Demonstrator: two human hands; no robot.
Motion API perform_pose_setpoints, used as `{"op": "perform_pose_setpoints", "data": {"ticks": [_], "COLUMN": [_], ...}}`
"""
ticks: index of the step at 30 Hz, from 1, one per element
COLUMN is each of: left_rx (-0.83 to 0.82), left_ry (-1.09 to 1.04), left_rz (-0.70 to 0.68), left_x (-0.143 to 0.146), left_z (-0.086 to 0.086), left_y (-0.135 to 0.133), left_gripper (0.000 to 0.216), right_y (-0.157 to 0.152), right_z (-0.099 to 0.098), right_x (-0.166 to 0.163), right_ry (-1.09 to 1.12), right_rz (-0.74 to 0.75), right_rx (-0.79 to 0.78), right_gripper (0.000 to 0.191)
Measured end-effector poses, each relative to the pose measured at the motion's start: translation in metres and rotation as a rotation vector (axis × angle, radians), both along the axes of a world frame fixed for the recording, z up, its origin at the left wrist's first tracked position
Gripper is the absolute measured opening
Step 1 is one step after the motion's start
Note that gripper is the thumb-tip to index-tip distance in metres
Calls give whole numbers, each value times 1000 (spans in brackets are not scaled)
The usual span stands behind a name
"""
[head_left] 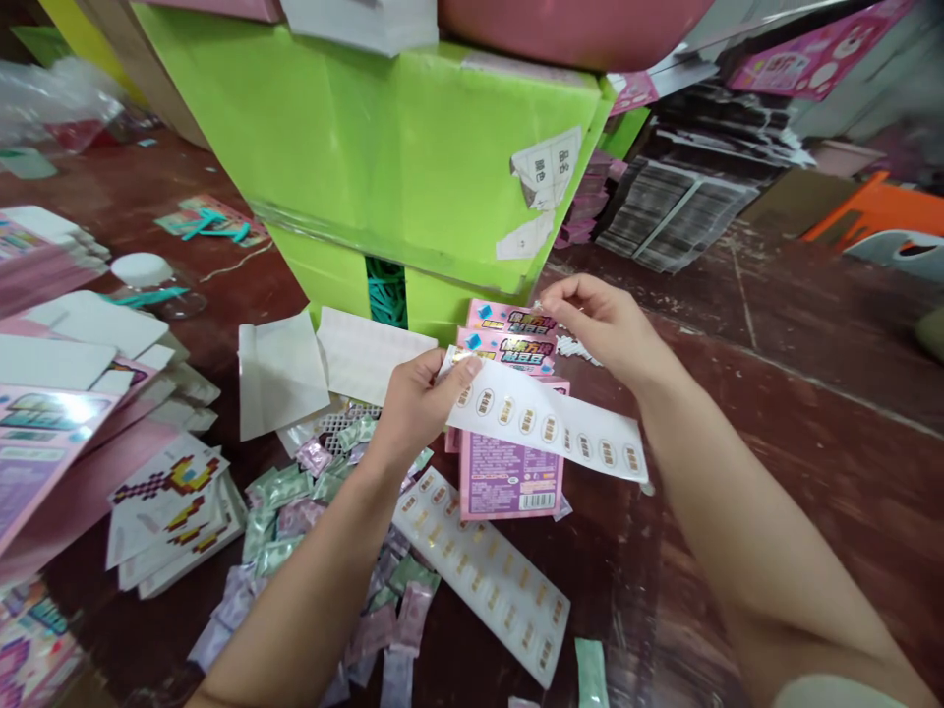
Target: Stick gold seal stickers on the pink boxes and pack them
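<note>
My left hand (424, 398) pinches the left end of a white sticker strip (586, 433) printed with a row of gold oval labels. The strip slants down to the right across some pink and purple boxes (508, 482). Over the far end of those boxes, my right hand (594, 320) is closed in a pinch; what sits between its fingertips is too small to name. Crinkled white material (579, 349) shows just beneath it. A wider sticker sheet (483, 570) with more gold labels lies on the dark red surface below my left hand.
A green carton (383, 147) stands ahead, with teal pieces visible through its opening. Small green and purple packets (280, 511) are heaped at left. Beyond them are pixel-pattern cards (173, 511), stacked pink boxes (51, 423) and a clear jar (154, 280). An orange stool (877, 216) is far right.
</note>
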State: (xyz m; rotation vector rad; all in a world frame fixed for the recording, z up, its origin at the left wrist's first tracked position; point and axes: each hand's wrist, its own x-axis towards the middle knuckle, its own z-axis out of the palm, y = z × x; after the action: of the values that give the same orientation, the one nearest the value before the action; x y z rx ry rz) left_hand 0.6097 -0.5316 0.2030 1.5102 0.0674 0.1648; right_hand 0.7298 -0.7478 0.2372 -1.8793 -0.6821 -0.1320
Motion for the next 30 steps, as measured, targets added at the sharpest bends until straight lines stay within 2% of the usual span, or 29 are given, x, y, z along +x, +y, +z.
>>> {"op": "perform_pose_setpoints", "data": {"ticks": [5,9,12,15,18,19,21,23,25,28,30], "left_rx": [5,-55,-118,-130,-197,-265,-464,-687,-870,-1060,-1133], "left_ry": [24,27,53,88,209,283,468,656,749,646,515], "left_rz": [0,27,39,33,-49,-102,-207,-231,-272,-324,-278], "left_x": [1,0,-8,-36,-90,-113,-164,-210,-242,-255,-247], "left_z": [1,2,15,36,45,41,22,-7,-40,-76,-88], "left_y": [0,-1,3,22,51,58,62,50,25,-13,-27], "left_gripper": [39,41,41,38,36,35,35,29,26,36,36], "right_y": [6,14,14,14,14,14,12,10,7,6,5], "right_z": [-18,-25,-29,-29,-24,-21,-15,-11,-9,-10,-10], "right_x": [48,55,55,51,45,43,39,36,31,16,-2], "right_ry": [100,151,122,148,366,444,550,592,614,624,601], "right_rz": [17,9,3,-16,34,63,123,201,284,358,349], "right_rx": [-124,-119,-136,-143,-105,-115,-219,-373,-448,-404,-363], "right_gripper": [28,30,30,35,55,60,58,52,51,54,55]}}
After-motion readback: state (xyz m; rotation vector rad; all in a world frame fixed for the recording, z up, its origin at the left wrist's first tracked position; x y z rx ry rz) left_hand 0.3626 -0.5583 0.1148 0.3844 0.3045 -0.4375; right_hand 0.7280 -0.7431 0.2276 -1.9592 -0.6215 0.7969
